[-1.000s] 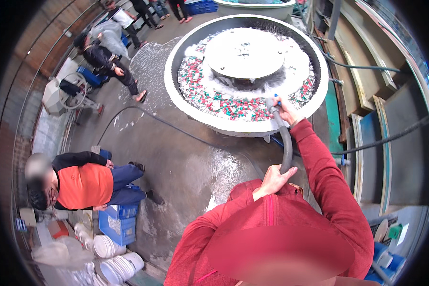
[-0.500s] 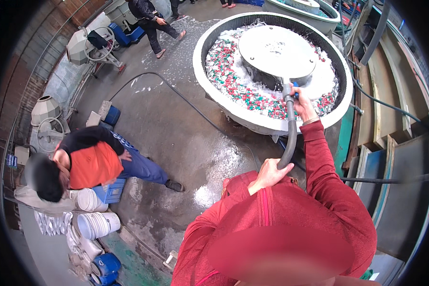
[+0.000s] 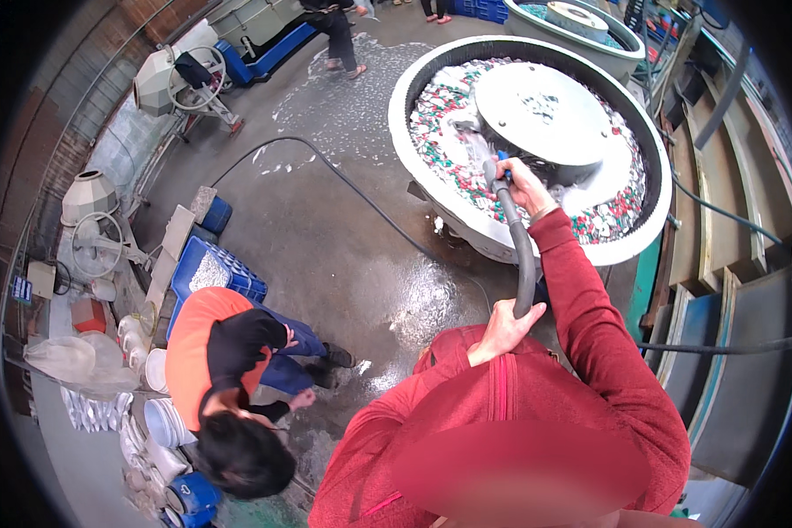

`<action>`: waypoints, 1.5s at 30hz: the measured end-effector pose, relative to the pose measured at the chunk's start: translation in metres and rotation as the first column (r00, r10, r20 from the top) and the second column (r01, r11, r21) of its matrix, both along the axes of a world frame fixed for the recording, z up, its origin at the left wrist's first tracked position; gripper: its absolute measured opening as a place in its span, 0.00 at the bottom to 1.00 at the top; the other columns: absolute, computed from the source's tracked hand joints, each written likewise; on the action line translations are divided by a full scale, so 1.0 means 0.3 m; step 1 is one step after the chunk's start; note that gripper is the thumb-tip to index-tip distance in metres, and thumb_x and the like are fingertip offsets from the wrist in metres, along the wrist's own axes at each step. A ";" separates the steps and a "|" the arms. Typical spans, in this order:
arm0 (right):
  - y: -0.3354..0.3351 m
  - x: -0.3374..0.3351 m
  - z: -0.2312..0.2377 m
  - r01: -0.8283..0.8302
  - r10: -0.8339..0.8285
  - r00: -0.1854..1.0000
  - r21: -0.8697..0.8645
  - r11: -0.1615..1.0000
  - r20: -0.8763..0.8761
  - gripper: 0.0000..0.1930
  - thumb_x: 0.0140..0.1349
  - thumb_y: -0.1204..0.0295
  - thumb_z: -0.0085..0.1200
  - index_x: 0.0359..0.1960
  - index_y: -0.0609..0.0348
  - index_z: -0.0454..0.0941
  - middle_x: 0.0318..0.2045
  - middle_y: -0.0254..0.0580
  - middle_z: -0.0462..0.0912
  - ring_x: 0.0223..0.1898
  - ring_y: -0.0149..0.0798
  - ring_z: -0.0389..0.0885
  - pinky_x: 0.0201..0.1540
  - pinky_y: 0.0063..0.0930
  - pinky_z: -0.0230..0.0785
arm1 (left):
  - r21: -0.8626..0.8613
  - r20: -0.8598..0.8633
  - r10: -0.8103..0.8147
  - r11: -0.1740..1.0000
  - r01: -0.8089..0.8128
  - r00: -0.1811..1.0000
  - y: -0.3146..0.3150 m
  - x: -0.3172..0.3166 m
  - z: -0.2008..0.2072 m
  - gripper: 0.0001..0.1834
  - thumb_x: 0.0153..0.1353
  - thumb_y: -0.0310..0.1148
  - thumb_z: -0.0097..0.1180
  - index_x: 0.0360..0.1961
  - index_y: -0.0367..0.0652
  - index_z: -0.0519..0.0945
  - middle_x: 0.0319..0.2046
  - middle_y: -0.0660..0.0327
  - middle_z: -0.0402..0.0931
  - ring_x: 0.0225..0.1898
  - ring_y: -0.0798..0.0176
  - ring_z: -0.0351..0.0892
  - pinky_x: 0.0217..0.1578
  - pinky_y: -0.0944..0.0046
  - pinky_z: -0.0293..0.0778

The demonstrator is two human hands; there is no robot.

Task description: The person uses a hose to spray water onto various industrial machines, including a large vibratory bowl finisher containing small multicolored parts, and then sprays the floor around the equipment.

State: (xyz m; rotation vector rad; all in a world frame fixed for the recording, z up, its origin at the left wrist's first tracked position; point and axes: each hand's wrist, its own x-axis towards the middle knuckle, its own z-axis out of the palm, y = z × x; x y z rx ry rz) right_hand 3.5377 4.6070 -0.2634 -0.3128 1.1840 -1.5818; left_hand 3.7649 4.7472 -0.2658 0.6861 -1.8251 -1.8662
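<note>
A thick grey hose (image 3: 523, 251) runs from near my body up to the rim of a large round white tub (image 3: 402, 114). My left hand (image 3: 505, 329) is closed round the hose's lower part. My right hand (image 3: 528, 188) grips the valve with a blue handle (image 3: 503, 167) at the hose's far end, fingers wrapped round it. Water sprays from the hose end into the tub. Small red, green and silvery-white pieces (image 3: 429, 141) fill the tub's ring among white foam. A round white cover (image 3: 550, 132) stands in the tub's middle; some pieces lie on it.
To the left, a person in orange and black (image 3: 204, 339) bends over beside a blue crate (image 3: 185, 268) of white grains. White buckets (image 3: 165, 422) and blue drums (image 3: 194, 493) stand nearby. A black hose (image 3: 343, 176) crosses the wet floor. Metal troughs (image 3: 739, 378) line the right.
The hose end and my right hand have swung left over the tub. The person in orange has bent down and turned, uncovering the blue crate. My view has shifted slightly.
</note>
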 end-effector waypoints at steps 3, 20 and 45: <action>-0.034 -0.019 0.048 -0.013 0.014 0.996 0.005 1.000 -0.088 0.05 0.43 0.73 0.45 0.19 0.60 0.62 0.22 0.40 0.63 0.19 0.38 0.67 0.18 0.40 0.74 | 0.058 0.002 0.030 0.998 -0.030 1.000 -0.053 0.036 0.025 0.22 0.54 0.39 0.58 0.10 0.39 0.67 0.10 0.71 0.59 0.17 0.78 0.55 0.16 0.68 0.53; -0.162 0.128 0.079 -0.028 0.027 0.999 -0.021 0.999 -0.038 0.10 0.38 0.77 0.43 0.26 0.63 0.63 0.20 0.44 0.67 0.17 0.43 0.70 0.17 0.40 0.72 | 0.094 -0.039 -0.053 0.994 0.057 0.998 -0.228 0.164 0.044 0.21 0.54 0.40 0.57 0.10 0.42 0.68 0.08 0.69 0.64 0.13 0.77 0.61 0.14 0.69 0.57; 0.807 -0.359 0.028 0.420 -0.421 0.901 0.035 0.907 0.106 0.20 0.40 0.78 0.43 0.40 0.55 0.62 0.25 0.44 0.68 0.25 0.44 0.74 0.25 0.47 0.75 | -0.085 0.221 -0.412 0.895 0.438 0.884 0.265 -0.199 0.049 0.17 0.51 0.40 0.58 0.22 0.34 0.76 0.13 0.57 0.71 0.18 0.68 0.69 0.21 0.63 0.65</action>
